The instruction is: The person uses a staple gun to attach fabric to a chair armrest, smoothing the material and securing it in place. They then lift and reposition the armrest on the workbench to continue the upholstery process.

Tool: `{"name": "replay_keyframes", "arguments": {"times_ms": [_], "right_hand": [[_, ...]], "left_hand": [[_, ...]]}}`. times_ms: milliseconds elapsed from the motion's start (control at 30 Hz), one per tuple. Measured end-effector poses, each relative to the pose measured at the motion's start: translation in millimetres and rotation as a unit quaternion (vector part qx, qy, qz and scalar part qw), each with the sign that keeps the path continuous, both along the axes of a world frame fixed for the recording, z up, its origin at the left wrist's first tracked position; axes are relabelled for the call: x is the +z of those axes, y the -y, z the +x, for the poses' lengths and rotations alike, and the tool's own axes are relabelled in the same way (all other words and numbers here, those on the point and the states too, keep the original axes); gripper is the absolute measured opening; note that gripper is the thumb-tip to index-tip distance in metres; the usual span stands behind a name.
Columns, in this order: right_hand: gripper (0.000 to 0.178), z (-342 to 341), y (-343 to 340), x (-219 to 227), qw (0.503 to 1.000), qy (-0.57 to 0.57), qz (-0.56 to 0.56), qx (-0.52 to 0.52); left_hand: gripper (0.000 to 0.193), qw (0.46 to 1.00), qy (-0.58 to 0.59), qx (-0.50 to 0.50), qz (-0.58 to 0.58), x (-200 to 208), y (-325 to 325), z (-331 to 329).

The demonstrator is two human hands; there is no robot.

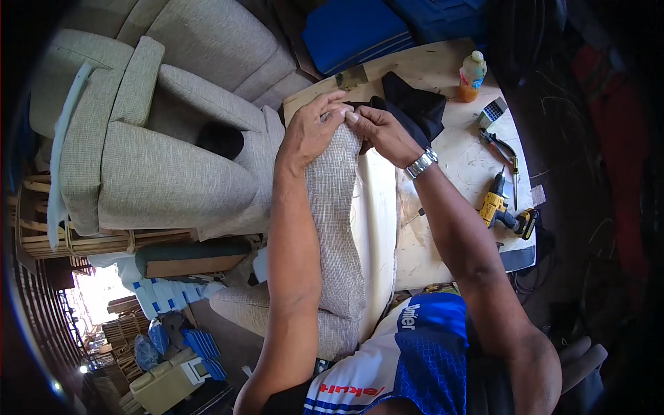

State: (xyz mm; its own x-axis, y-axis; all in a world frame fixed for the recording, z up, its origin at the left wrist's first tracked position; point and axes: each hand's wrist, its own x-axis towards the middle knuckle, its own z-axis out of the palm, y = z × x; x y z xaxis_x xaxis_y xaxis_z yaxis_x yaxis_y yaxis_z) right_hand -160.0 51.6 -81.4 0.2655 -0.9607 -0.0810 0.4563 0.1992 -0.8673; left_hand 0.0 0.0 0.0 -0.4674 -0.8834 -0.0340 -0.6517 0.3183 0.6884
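Observation:
A strip of grey woven upholstery fabric (335,214) lies lengthwise over a cream padded piece (377,214), whose right side shows bare. At the fabric's far end, my left hand (312,130) has thumb and fingers closed on its edge. My right hand (389,137), with a metal watch on the wrist, pinches the same edge just to the right; the fingertips of both hands nearly meet. Black cloth (418,107) lies bunched behind my right hand. What lies under the pinched edge is hidden.
On the worktable (449,180) at right lie a yellow cordless drill (492,204), pliers (496,144) and a small grey box (492,111). A bottle (472,77) of orange liquid stands farther back. Grey upholstered seating (173,169) fills the left; blue padded slabs (356,34) lie behind.

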Motion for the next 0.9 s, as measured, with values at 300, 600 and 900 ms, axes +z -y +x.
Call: {"name": "replay_keyframes", "arguments": {"times_ms": [300, 600, 900], "right_hand": [[0.024, 28.6, 11.0, -14.1, 0.99, 0.002, 0.019, -0.138], [0.037, 45.8, 0.8, -18.8, 0.969, -0.045, 0.014, -0.242], [0.029, 17.5, -77.0, -100.7, 0.948, -0.145, -0.028, -0.283]], "left_hand": [[0.042, 0.96, 0.221, 0.018, -0.172, -8.1, 3.5, -5.3], [0.044, 0.984, 0.155, -0.036, -0.076, -8.3, -7.8, -7.9], [0.039, 0.981, 0.165, -0.029, -0.098, -8.0, 2.1, -17.4]]}}
